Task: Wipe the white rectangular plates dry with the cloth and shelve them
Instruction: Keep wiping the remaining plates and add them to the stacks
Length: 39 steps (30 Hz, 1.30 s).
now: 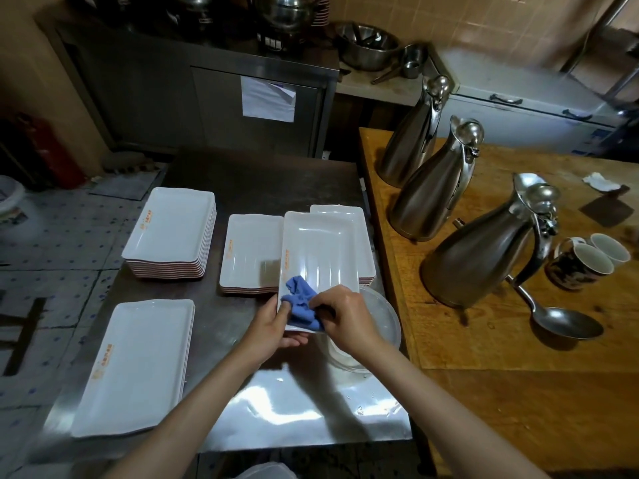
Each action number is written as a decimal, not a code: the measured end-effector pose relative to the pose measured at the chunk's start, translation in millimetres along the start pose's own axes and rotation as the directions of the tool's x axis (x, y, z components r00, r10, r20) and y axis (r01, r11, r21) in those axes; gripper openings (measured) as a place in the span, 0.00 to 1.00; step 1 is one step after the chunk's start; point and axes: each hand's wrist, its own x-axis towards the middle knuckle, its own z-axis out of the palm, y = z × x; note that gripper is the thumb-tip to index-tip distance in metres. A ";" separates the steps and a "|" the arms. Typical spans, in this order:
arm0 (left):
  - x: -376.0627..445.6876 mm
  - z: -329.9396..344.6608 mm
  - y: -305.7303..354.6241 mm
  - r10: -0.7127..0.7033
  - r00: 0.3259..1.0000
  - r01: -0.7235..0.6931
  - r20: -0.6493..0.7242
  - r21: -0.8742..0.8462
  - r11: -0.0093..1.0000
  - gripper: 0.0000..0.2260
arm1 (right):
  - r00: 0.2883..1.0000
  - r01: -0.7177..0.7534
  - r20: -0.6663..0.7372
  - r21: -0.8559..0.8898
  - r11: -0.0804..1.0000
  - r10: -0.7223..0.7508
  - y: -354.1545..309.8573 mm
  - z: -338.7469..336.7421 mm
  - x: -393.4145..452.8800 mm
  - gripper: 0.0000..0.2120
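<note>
A tiled room is closing in around a steel cabinet (207,88) at the back, with metal bowls (366,44) sitting on a ledge beside it. In front, a steel worktop (276,409) is carrying four stacks of white rectangular plates: one at the near left (138,368), one at the far left (173,229), one in the middle (252,250) and one at the right (345,216) partly hidden. A wooden worktop (518,392) is standing against its right side, holding three steel jugs (484,250), two mugs (587,264) and a ladle (560,323). Above the steel worktop, the left hand (276,323) is gripping the near edge of a single plate (318,257), tilted up over a clear bowl (380,326). The right hand (345,316) is pinching a crumpled blue cloth (301,302) and pressing it on the plate's near end.
</note>
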 end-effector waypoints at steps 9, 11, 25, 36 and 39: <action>-5.6 -19.0 0.0 0.029 0.998 -0.032 -0.064 -0.045 0.998 0.09 | 0.996 0.067 0.058 -0.053 0.996 -0.064 0.2 8.9 -2.7 0.09; -7.0 -24.1 -0.4 0.029 0.996 -0.034 -0.080 -0.058 0.998 0.09 | 0.991 0.120 0.067 -0.079 0.990 -0.115 -1.5 9.2 1.0 0.10; -20.0 -67.5 -6.9 0.023 0.988 -0.027 -0.150 -0.022 0.999 0.14 | 1.000 0.003 0.030 -0.041 0.999 -0.002 -23.9 42.4 20.7 0.10; -45.6 -133.0 -36.8 -0.058 0.957 0.077 -0.283 0.059 0.995 0.12 | 0.997 -0.022 0.074 0.071 0.997 0.016 -45.1 79.1 38.2 0.11; -57.6 -150.0 -42.4 -0.070 0.949 0.097 -0.307 0.072 0.993 0.10 | 0.995 -0.027 0.102 0.094 0.995 0.017 -53.2 90.4 41.7 0.10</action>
